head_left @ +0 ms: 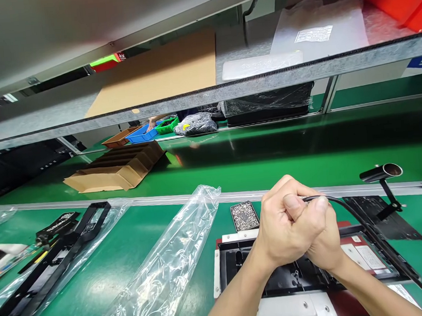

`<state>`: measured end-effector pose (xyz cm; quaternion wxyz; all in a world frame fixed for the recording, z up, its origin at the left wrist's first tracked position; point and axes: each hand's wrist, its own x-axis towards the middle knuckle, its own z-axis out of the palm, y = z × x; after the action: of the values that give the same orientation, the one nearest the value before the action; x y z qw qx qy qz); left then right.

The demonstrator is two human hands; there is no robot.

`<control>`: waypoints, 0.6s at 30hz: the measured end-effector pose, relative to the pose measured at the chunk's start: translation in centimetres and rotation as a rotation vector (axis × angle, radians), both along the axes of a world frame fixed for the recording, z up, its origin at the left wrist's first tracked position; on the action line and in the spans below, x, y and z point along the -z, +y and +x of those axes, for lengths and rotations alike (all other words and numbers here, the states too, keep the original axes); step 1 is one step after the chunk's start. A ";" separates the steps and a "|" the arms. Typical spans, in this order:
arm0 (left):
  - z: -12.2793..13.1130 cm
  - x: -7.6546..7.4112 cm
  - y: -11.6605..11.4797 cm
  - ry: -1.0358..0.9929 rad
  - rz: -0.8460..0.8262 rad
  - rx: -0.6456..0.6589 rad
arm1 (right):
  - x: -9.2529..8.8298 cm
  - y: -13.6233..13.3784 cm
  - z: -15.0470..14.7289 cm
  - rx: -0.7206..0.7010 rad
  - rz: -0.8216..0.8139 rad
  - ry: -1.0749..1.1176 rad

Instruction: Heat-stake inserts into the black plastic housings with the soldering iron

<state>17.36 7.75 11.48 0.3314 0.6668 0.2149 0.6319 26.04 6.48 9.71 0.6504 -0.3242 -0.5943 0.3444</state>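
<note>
Both my hands are clasped together over a black tray-like housing (241, 258) on the green bench. My left hand (285, 225) is closed in a fist on top, its thumb pressing a black cable (350, 210) that runs off to the right. My right hand (326, 249) lies underneath, mostly hidden by the left, with its fingers curled around the same cable. A small dark tray of tiny parts (244, 216) sits just left of my hands.
An empty clear plastic bag (168, 268) lies left of the housing. A black bracket in plastic (57, 253) is at far left. A black stand with a tube (382, 172) is at right. A cardboard box (120, 167) rests on the conveyor; another person's hand (152, 124) is at coloured bins.
</note>
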 end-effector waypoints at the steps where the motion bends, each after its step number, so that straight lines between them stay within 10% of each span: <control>1: 0.0 0.0 0.0 0.005 -0.004 -0.003 | -0.1 0.0 0.0 0.005 0.003 -0.004; 18: 0.3 0.3 -0.2 -0.017 0.004 -0.018 | -0.5 -0.3 0.1 0.017 0.034 -0.049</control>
<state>17.63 7.52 11.19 0.3259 0.6602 0.2169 0.6411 26.16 6.19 10.25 0.6440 -0.3266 -0.6130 0.3208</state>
